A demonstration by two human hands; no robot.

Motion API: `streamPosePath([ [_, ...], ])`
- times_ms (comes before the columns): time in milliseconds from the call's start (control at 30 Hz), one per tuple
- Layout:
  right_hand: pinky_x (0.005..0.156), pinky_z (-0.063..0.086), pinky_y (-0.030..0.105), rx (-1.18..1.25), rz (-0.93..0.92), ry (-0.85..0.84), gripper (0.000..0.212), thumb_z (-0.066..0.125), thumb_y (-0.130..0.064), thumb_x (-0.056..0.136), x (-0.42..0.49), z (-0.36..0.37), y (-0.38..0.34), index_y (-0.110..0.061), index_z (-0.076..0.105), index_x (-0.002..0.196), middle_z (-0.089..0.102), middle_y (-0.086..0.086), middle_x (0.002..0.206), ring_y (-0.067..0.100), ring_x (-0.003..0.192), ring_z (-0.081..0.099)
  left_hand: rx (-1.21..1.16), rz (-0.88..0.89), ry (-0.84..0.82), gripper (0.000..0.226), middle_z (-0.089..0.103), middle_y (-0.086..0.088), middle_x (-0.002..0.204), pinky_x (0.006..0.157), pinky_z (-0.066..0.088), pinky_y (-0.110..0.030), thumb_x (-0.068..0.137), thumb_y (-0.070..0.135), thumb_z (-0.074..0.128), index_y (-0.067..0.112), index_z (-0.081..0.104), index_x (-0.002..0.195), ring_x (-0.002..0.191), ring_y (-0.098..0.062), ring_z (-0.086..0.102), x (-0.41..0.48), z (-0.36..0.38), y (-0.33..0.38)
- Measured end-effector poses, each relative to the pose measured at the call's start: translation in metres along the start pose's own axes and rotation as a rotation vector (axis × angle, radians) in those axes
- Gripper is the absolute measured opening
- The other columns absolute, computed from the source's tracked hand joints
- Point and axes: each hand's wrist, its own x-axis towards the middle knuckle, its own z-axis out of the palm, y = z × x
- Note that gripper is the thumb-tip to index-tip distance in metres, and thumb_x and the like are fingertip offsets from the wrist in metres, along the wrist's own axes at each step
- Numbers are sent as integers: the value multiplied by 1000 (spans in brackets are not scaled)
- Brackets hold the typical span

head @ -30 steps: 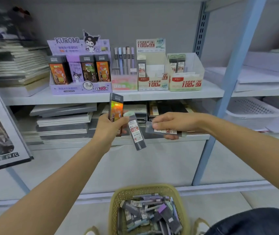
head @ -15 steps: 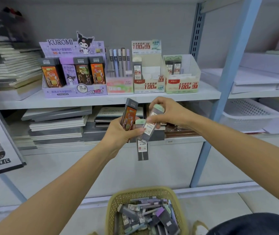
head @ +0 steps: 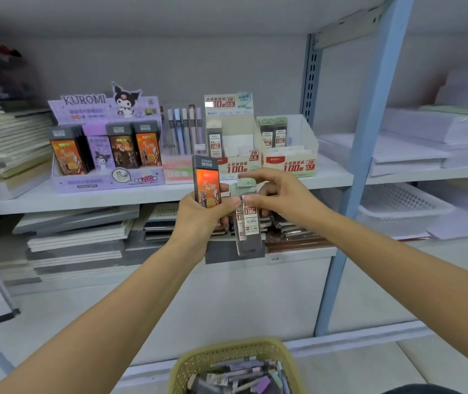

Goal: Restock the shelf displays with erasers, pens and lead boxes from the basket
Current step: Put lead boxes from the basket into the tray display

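Observation:
My left hand [head: 198, 220] grips an upright orange-faced lead box [head: 207, 182] and the grey, green-capped lead cases [head: 248, 223] beside it. My right hand [head: 278, 197] pinches those cases near their top. Both hands hover in front of the shelf edge [head: 56, 200]. On the shelf stand the purple Kuromi display [head: 104, 143], a pen display [head: 183, 132], a 0.5 lead display [head: 231, 143] and a 0.7 lead display [head: 288, 149]. The yellow basket [head: 235, 354] below holds several lead cases.
Stacks of notebooks [head: 76, 237] fill the lower shelf. A blue shelf post [head: 360, 166] rises on the right, with paper reams [head: 414, 143] and a white mesh tray [head: 403, 206] beyond it. More notebooks [head: 8, 137] lie at the far left.
My right hand has brought its lead case against the one in my left hand, and both hands have risen closer to the shelf edge. The cases now stand upright together.

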Motion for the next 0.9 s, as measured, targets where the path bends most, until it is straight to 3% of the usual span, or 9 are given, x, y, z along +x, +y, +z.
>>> streamPosePath([
  [167, 86, 54, 20, -118, 14, -106, 42, 72, -26, 85, 5, -36, -11, -26, 62, 126, 65, -14, 120, 0, 106, 62, 30, 10, -96, 35, 75, -7, 98, 58, 52, -24, 79, 18, 78, 10, 64, 111, 71, -16, 66, 15, 17, 11],
  [300, 85, 55, 29, -117, -20, -123, 15, 67, -22, 88, 21, -82, -22, -22, 67, 103, 71, -5, 102, 11, 98, 66, -95, -24, -237, 30, 73, -11, 108, 59, 54, -24, 92, 22, 63, 9, 59, 118, 89, -21, 71, 37, 33, 28],
  [367, 83, 56, 32, -124, -52, -35, 15, 64, -20, 91, 39, -114, -29, -12, 65, 104, 71, 0, 99, 16, 96, 67, -151, 40, -260, 21, 74, -11, 106, 62, 56, -24, 95, 21, 58, 15, 59, 115, 97, -22, 71, 54, 38, 38],
  [500, 72, 57, 25, -233, -126, 204, 23, 63, -13, 92, 82, -171, -34, -1, 56, 111, 68, 5, 96, 14, 87, 68, -2, 147, -232, 23, 74, 4, 105, 71, 58, -31, 93, 30, 60, 27, 57, 116, 96, -19, 71, 82, 45, 45],
  [567, 70, 58, 25, -318, -97, 213, 23, 61, -11, 94, 100, -179, -25, 1, 53, 111, 67, 9, 97, 18, 87, 68, 131, 191, -250, 21, 74, 8, 104, 74, 57, -27, 93, 34, 60, 37, 56, 113, 95, -13, 71, 89, 49, 40],
  [633, 69, 58, 23, -374, -62, 175, 20, 59, -10, 94, 111, -173, -10, 2, 51, 109, 65, 12, 97, 20, 86, 66, 208, 217, -305, 16, 72, 7, 108, 66, 57, -24, 94, 34, 59, 44, 54, 107, 88, -14, 72, 92, 53, 33],
  [733, 68, 57, 22, -430, -74, 174, 11, 59, -12, 94, 122, -159, 8, -10, 53, 103, 64, 4, 94, 19, 87, 66, 299, 260, -296, 17, 69, 7, 110, 67, 60, -35, 95, 33, 56, 38, 52, 111, 78, -18, 73, 96, 57, 26],
  [900, 78, 58, 37, -499, -91, 197, 18, 64, -16, 91, 136, -147, 23, -22, 53, 104, 64, 3, 101, 19, 91, 64, 374, 288, -296, 23, 69, 4, 110, 69, 60, -37, 96, 32, 55, 26, 51, 119, 77, -16, 72, 101, 58, 29],
])
